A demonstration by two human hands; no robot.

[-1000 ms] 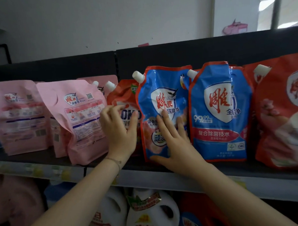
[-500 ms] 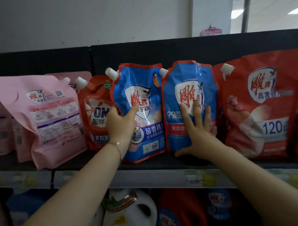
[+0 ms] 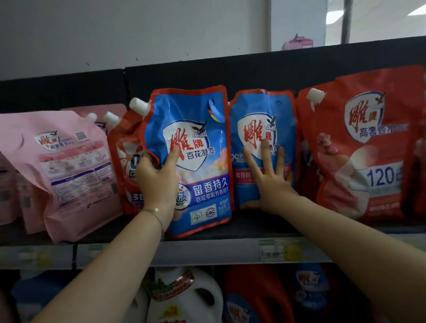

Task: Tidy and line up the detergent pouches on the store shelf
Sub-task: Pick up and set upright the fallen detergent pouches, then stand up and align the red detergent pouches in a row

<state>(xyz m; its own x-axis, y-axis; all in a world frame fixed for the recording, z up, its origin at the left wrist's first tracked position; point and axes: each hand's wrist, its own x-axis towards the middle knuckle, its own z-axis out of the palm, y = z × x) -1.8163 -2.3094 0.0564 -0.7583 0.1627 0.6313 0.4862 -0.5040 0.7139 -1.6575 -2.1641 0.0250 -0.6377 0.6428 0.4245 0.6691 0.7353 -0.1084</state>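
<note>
Left hand (image 3: 157,177) grips left edge of front blue pouch (image 3: 200,161): thumb across its face, fingers curled behind. Pouch stands slightly tilted near front of shelf (image 3: 257,228). Right hand (image 3: 270,183) lies flat on second blue pouch (image 3: 261,111) just beside it, fingers spread. Large red pouch (image 3: 366,144) at right; small red pouch (image 3: 124,145) and pink pouch (image 3: 72,171) at left.

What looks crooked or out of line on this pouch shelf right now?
The pink pouch at the left slumps askew, top leaning left. The blue pouch gripped by the left hand sits tilted, forward of the row. Its blue neighbour, under the right hand, stands straighter.
</note>
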